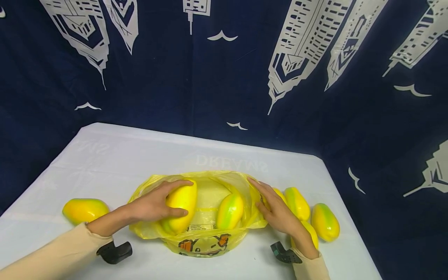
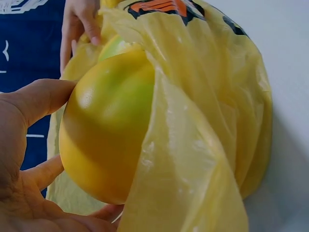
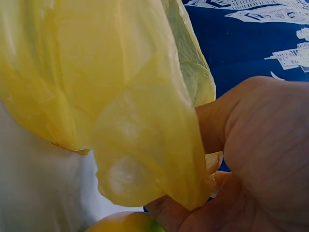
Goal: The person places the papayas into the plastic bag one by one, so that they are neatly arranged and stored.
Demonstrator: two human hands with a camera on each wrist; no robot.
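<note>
A yellow plastic bag (image 1: 168, 242) with a cartoon print stands with its mouth spread wide. My left hand (image 1: 154, 203) grips a yellow-green mango (image 1: 184, 202) at the left side of that mouth, thumb and fingers round it. In the left wrist view, the bag's edge covers part of this mango (image 2: 104, 140). A second mango (image 1: 230, 212) lies inside the bag, towards the right. My right hand (image 1: 279, 212) holds the bag's right edge; in the right wrist view, the film (image 3: 145, 145) hides parts of its thumb and fingers.
One mango (image 1: 84, 210) lies left of the bag, beside my left forearm. Several more are grouped on the right, among them an outer mango (image 1: 325, 222) and one mango (image 1: 297, 204) behind my right hand. White cloth (image 1: 147, 151) covers the table; a navy printed curtain (image 1: 168, 85) hangs behind.
</note>
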